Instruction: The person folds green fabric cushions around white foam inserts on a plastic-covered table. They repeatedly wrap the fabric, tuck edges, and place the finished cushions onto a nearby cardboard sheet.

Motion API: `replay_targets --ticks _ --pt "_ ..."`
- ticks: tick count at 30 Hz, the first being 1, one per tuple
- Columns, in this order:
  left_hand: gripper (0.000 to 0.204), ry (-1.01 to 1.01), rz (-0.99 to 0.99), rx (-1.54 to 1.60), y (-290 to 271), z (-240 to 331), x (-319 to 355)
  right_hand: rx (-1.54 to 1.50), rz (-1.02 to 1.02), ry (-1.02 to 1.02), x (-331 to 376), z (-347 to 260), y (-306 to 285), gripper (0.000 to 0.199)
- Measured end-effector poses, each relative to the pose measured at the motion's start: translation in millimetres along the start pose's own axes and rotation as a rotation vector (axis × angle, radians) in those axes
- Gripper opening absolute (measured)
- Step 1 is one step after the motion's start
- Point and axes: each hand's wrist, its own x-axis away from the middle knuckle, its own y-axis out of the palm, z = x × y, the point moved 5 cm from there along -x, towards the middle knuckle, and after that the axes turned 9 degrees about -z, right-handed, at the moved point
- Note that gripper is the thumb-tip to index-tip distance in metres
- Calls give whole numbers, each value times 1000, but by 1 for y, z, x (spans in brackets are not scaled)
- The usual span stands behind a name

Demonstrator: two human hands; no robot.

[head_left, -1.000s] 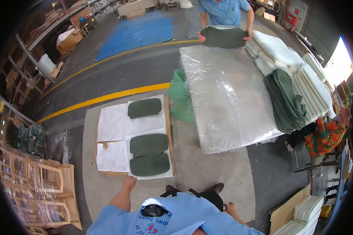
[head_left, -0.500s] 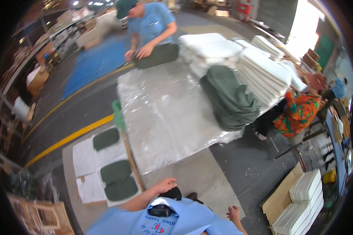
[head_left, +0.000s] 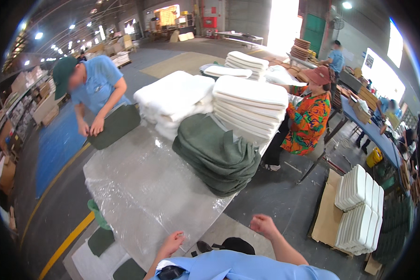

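My left hand (head_left: 172, 243) hovers by the near edge of a plastic-covered table (head_left: 140, 186), its fingers loosely bent and apart with nothing in them. Farther right, my right hand (head_left: 264, 226) is raised in front of my body, fingers curled in and no object showing in it. On the table's right side, nearest to my hands, sits a slumped pile of dark green fabric covers (head_left: 214, 156). Behind it rise a stack of white cushion pads (head_left: 249, 100) and a heap of white padding (head_left: 175, 100). At the far left a co-worker's hands press on a dark green cushion (head_left: 114, 127).
Green cushions (head_left: 100, 241) lie on white sheets on the floor, left of the table. Stacked white pads (head_left: 357, 210) stand on cardboard at the right. A person in a patterned shirt (head_left: 308, 123) sits beyond the table. A long blue table (head_left: 373, 133) runs along the right.
My view has swung to the right and up. My right hand has come up and forward from beside my body. The left hand is now closer to the table's near edge.
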Motion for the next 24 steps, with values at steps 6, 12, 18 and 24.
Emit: replay_targets --ticks 6,12,18,24 --pt "39 28 229 169 -58 8 -13 -157 10 -377 -101 -228 -43 30" --pt "37 272 558 34 -54 -8 -14 -135 -116 -545 -161 -457 -104 50" --pt "48 -56 789 361 0 14 10 101 -226 -64 -298 -327 22 54" --pt "37 -91 893 822 105 -4 -34 298 -378 47 -304 -262 91 55"
